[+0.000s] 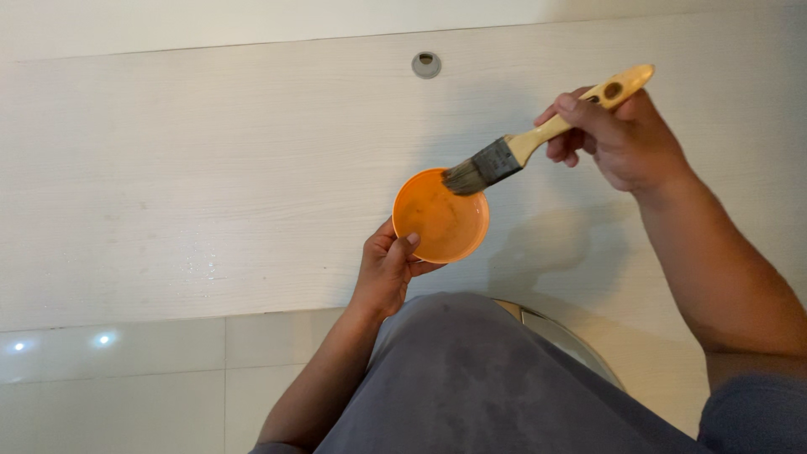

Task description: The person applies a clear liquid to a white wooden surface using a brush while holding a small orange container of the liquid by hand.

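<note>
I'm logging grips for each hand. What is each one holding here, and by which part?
The left hand holds the orange dish by its near rim. The right hand grips the paintbrush by its wooden handle.

A round orange lid [440, 215], shallow and tilted open-side up, glistens with a yellowish film. A wooden-handled paintbrush [546, 130] (dark bristles, metal ferrule) slants down from upper right, its bristles touching the lid's upper rim.

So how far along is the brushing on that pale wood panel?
Done: a wet-looking sheen shows on part of the panel. In hand: the left hand holds the orange dish, and the right hand dips the brush bristles at its rim. Left: most of the panel looks dry and matte.
</note>
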